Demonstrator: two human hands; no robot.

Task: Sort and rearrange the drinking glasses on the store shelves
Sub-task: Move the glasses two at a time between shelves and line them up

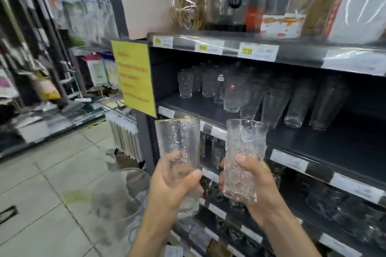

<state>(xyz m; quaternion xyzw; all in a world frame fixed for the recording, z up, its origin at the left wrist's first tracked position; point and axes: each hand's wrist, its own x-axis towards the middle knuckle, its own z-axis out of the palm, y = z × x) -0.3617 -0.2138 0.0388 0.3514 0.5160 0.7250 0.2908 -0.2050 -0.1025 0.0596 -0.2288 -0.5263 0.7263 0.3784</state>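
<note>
My left hand (pixel 169 188) grips the lower part of a tall clear textured glass (pixel 177 142), held upright in front of the shelf's left end. My right hand (pixel 257 188) grips a second textured glass (pixel 244 152) beside it, also upright. Both glasses are held below the front edge of the dark middle shelf (pixel 208 108). On that shelf stand several textured glasses (pixel 186 83) at the back left and several smooth tall glasses (pixel 273 106) to the right.
A yellow notice (pixel 133 75) hangs on the shelf's left side. Wrapped glass jars (pixel 188 6) and boxes stand on the top shelf. Lower shelves (pixel 355 190) hold more glassware. A large glass bowl (pixel 121 194) sits low at left above the tiled aisle floor.
</note>
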